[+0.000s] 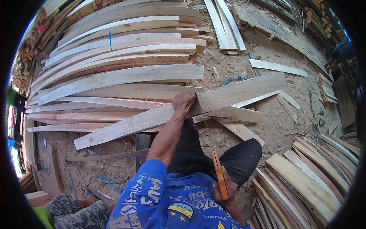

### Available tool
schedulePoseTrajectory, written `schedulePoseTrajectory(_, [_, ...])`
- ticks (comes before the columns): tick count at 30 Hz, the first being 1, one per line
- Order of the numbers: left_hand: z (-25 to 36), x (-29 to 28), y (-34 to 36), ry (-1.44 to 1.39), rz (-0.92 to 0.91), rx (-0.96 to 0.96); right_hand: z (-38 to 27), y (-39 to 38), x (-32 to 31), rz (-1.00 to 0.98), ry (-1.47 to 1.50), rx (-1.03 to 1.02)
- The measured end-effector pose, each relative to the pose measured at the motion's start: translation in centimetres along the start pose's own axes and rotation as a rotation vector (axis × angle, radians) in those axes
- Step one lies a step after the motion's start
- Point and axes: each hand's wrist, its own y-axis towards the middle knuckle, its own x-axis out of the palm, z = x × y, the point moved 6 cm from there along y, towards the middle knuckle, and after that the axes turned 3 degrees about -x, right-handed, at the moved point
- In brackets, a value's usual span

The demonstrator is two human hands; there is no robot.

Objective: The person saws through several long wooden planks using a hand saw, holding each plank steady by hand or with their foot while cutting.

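A long pale plank (236, 89) lies slantwise across the work, its far right end higher in the picture. My left hand (184, 102) is closed over its upper edge near the middle, knuckles up. Right beside those fingers, a dark brown flat piece (195, 105) crosses the plank; I cannot tell what it is. Low and to the right, my right hand (225, 185) is wrapped round the orange wooden handle (219, 173) of a handsaw. Its thin blade (208, 133), seen nearly edge-on, runs from the handle up to the plank beside my left hand.
Stacked boards (126, 74) fill the left, with more boards (305, 183) at lower right. Loose offcuts (240, 131) lie under and beyond the plank on sawdust-covered ground. Another person's camouflage-clad leg (78, 212) is at lower left; another person (343, 49) is at far right.
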Motion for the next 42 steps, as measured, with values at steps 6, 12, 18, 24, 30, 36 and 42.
schedulePoseTrajectory(6, [-1.3,0.9,1.8,0.106,0.017,0.147,1.5,-0.8,0.3,0.044,-0.019,-0.087])
schedulePoseTrajectory(12, [1.7,-2.3,0.7,0.040,-0.010,0.068,4.8,9.7,4.3,0.045,0.044,-0.024])
schedulePoseTrajectory(18, [-1.5,0.6,2.2,0.046,-0.114,0.033,0.7,-6.5,-2.2,-0.041,0.011,0.086])
schedulePoseTrajectory(24, [0.6,-0.7,-0.9,0.046,-0.145,0.076,5.3,3.0,3.1,0.024,0.052,0.049])
schedulePoseTrajectory(30, [2.1,-3.2,-3.1,0.050,-0.130,0.097,8.6,2.9,-1.1,0.296,0.542,0.236])
schedulePoseTrajectory(36, [1.3,-5.2,-10.8,-0.120,-0.323,0.074,13.5,-3.2,-14.0,0.313,-0.394,0.085])
schedulePoseTrajectory(42, [-5.7,-8.2,-15.2,-0.326,0.223,0.162,30.2,-7.6,-14.7,-0.238,-0.855,0.366])
